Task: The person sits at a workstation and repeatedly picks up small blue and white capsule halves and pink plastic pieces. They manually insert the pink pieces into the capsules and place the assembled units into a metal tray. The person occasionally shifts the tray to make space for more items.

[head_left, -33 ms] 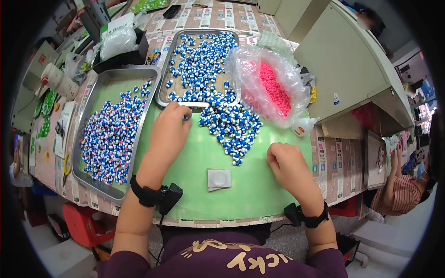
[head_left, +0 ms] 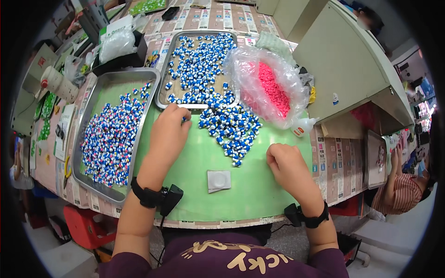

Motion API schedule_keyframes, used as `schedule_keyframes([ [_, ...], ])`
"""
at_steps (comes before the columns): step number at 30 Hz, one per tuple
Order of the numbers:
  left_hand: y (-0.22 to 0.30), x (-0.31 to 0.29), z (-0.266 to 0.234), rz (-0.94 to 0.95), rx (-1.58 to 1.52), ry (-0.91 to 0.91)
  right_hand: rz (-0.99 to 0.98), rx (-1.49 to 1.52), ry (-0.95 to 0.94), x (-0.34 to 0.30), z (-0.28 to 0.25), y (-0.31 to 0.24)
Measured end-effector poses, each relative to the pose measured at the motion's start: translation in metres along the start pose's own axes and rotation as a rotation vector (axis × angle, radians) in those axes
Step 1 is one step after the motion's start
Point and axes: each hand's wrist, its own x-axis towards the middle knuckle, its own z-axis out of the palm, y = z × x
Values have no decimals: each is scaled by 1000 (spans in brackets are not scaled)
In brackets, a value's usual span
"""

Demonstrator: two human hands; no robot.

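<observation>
My left hand (head_left: pixel 171 127) is closed, pinching a small blue-and-white plastic piece (head_left: pixel 185 119) just below the back tray's near edge. Beside it spreads a heap of similar blue-and-white pieces (head_left: pixel 232 132), some with yellow showing, running out of the back metal tray (head_left: pixel 197 106) onto the green mat (head_left: pixel 194 199). To the right of the heap, my right hand (head_left: pixel 289 162) is held with fingers curled together; whatever they may hold is hidden. Between the hands, nearer me, lies a small white square pad (head_left: pixel 219 180) with a round dish on it.
A left metal tray (head_left: pixel 79 153) contains many blue-and-white pieces showing pink. Behind the right hand sit a clear bag (head_left: pixel 241 90) of small pink parts and a white squeeze bottle (head_left: pixel 303 126). A grey cabinet (head_left: pixel 343 60) borders the right side. Yellow-handled pliers (head_left: pixel 67 167) lie far left.
</observation>
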Motion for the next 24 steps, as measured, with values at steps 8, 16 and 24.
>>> schedule_keyframes([
  [8, -4, 1, 6, 32, -3, 17, -109, 90, 79, 5, -16, -6],
  [16, 20, -21, -26, 16, -337, -35, -84, 803, 220, 5, -39, -35],
  [24, 84, -48, -46, -160, -1247, -518, -223, 1047, 233, 14, -30, -67],
])
